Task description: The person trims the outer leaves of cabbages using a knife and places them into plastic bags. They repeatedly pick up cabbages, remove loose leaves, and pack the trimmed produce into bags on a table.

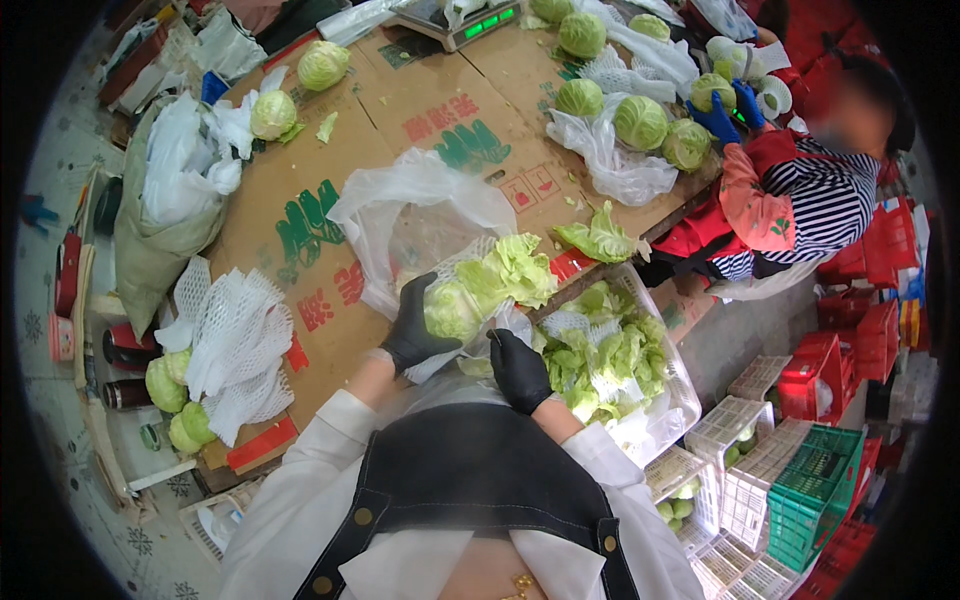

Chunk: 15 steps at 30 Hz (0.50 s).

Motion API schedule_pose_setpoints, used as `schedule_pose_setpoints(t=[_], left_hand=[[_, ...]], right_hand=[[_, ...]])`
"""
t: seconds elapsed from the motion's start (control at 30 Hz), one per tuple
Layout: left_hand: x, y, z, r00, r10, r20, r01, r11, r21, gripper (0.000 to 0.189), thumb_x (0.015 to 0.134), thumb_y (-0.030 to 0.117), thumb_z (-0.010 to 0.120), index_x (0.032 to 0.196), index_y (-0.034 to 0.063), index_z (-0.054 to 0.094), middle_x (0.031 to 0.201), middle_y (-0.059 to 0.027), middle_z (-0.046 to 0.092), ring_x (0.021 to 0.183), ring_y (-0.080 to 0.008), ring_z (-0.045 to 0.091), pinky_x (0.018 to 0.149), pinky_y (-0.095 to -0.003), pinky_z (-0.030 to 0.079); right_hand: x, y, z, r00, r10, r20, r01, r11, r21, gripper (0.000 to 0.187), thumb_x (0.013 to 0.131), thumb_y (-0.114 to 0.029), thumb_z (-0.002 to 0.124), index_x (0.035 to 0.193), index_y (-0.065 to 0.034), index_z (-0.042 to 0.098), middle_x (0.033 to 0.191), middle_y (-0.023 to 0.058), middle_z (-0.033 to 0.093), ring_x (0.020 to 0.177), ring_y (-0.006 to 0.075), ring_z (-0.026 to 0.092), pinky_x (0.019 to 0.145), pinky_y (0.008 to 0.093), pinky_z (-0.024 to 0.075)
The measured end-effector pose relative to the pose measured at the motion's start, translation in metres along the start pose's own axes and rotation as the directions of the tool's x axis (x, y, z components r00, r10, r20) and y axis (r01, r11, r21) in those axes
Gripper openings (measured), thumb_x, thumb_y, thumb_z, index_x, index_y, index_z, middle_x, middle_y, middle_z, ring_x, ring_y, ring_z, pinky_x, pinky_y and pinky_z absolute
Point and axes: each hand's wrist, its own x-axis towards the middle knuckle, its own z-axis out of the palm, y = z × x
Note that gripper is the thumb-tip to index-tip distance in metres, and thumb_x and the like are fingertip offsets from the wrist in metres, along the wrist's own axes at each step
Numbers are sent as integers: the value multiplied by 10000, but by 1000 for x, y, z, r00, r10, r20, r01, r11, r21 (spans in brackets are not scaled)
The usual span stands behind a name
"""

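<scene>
My left hand (pixel 421 328), in a black glove, grips a pale green cabbage head (pixel 453 312) from its left side. Loose outer cabbage leaves (pixel 517 271) spread to the upper right of the head, and white foam netting (pixel 471 253) shows behind it. Close by on the right, my right hand (pixel 520 371), also black-gloved, is curled. A thin edge shows at its fingertips; whether it holds a small tool is unclear. Beyond the cabbage, a clear plastic bag (pixel 431 184) lies open on the cardboard-covered table (pixel 390 90).
A white crate (pixel 686 397) of leaves and netting stands at my right. Foam net sleeves (pixel 236 345) lie at left beside several cabbages (pixel 165 384). A co-worker in blue gloves (pixel 712 112) handles a cabbage at the far right. A digital scale (pixel 457 26) sits at the back.
</scene>
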Motion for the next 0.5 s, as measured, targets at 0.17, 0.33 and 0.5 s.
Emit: schedule_pose_setpoints(t=[0.17, 0.33, 0.5], left_hand=[[12, -6, 5, 997, -73, 23, 74, 997, -35, 987, 600, 290, 911, 1402, 20, 404, 1317, -179, 504, 1260, -331, 485, 1085, -399, 395], [28, -5, 9, 999, -32, 38, 31, 999, 10, 932, 617, 280, 898, 1385, 21, 437, 1303, -174, 525, 1238, -329, 509, 1069, -398, 407], [35, -3, 11, 997, -4, 71, 0, 999, 54, 910, 620, 292, 892, 1375, 38, 452, 1277, -176, 536, 1215, -337, 519, 1045, -409, 418]], right_hand=[[-1, -6, -3, 1000, -17, -17, 16, 998, -59, 206, 987, -249, 514, 1124, -115, 588, 973, 184, 684, 851, 403, 652, 725, 494, 517], [7, -2, -3, 999, -12, -42, 8, 997, -83, 178, 986, -239, 503, 1090, -112, 572, 929, 189, 666, 830, 417, 639, 708, 516, 502], [25, 1, -2, 998, 0, -55, -5, 995, -100, 155, 977, -227, 480, 1030, -97, 545, 925, 193, 657, 836, 431, 631, 707, 531, 493]])
